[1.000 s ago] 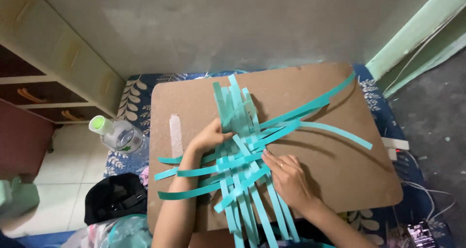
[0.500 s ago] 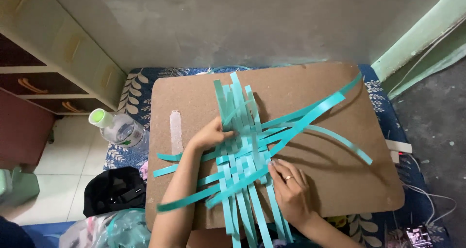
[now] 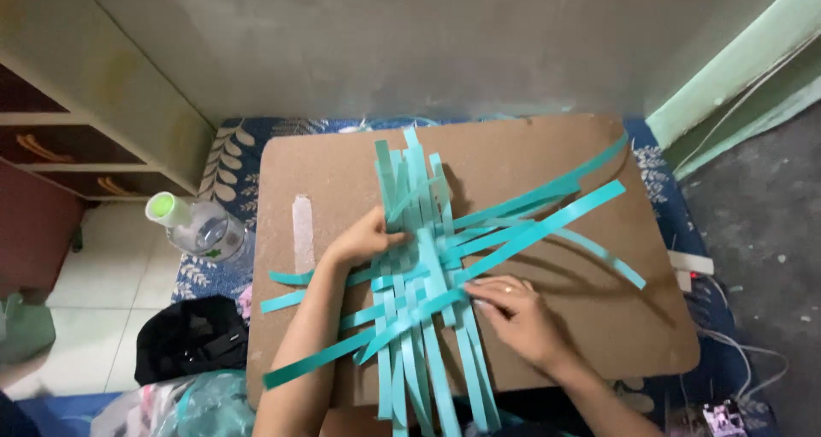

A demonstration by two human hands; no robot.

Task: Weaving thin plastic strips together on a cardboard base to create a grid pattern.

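Strips of teal paper, long and flat, interlaced into a loose woven mat [image 3: 419,292] at the middle of a brown rounded-corner hardboard panel [image 3: 342,172], loose ends fanning out toward every edge. Left hand [image 3: 363,242] on the mat's left side, fingers curled and pinching strips near the weave's upper part. Right hand [image 3: 513,313] on the mat's right side, palm down, fingers together and pressed flat on the crossing strips, ring on one finger. Strip of pale tape [image 3: 303,232] on the panel, just left of the left hand. Beyond the panel's left edge: clear plastic bottle with a light green cap [image 3: 198,228] lying on a blue leaf-patterned mat [image 3: 224,172]; black bag [image 3: 192,339] below it.
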